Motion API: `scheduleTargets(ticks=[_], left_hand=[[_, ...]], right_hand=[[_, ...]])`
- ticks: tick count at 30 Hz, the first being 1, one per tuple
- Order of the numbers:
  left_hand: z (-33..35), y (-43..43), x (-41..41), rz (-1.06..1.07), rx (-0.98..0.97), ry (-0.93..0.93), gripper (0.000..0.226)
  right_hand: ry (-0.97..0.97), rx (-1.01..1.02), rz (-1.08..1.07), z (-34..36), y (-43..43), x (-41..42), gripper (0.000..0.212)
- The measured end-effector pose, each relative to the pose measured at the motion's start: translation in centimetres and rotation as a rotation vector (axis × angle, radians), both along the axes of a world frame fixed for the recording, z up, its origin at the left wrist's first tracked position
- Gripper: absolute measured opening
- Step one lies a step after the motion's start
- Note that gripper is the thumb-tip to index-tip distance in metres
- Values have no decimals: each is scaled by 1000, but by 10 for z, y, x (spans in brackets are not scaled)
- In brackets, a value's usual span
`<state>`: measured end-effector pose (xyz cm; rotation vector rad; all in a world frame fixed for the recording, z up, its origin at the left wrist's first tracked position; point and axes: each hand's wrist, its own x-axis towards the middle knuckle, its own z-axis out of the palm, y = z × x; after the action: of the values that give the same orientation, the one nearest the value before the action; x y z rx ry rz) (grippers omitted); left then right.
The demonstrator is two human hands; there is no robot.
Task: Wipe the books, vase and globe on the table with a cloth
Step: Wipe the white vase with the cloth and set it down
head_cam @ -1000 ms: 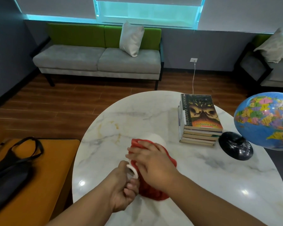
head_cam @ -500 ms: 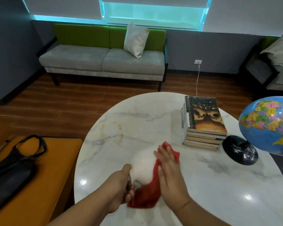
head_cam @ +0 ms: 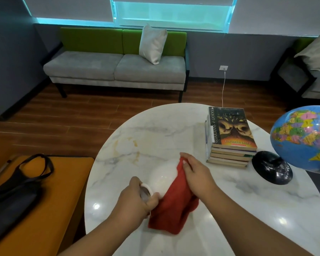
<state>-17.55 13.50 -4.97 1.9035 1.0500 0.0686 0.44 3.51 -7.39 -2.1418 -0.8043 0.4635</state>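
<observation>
Low at frame centre, the left hand (head_cam: 135, 202) grips the white vase (head_cam: 163, 178) by its neck over the marble table (head_cam: 155, 126). The right hand (head_cam: 198, 176) clutches the red cloth (head_cam: 174, 209) against its side. Stacked books (head_cam: 231, 130) and the globe (head_cam: 303, 137) stand at right.

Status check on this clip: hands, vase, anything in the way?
Left hand grips vase neck. Right hand holds red cloth against vase body. Books, globe stand apart, right side.

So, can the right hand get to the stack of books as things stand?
Probably yes: only bare table lies between the right hand and the books. It holds the cloth against the vase; the globe stands beyond them.
</observation>
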Motion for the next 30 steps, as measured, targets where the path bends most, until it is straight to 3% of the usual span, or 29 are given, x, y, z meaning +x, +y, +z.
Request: scheduleTargets(ticks=[2,5,9,13,16,22,26,30], left_hand=[[-1,6,-2,-25,82,1,45],[1,9,-1,-92,166,-32,45],[6,5,2,-172,204,-82,40],[6,1,-5,-302,309,-44,42],[2,2,-14,-384,346,-34,41],[-5,8,-24,-376,321,-42,42],[-7,9,-26,-367,297,-25,47],[-12,7,-22,-346,296,-94,45]], right_hand=[[-81,103,39,-1,-8,-13,33],[-254,225,283,7,-12,-47,35],[-339,132,551,26,9,-59,46],[-286,-79,415,27,27,-26,42],[-85,-228,306,18,24,2,28],[200,-172,-26,-1,-2,9,41],[-191,18,26,-5,-15,-28,49],[-384,144,279,1,-15,-59,40]])
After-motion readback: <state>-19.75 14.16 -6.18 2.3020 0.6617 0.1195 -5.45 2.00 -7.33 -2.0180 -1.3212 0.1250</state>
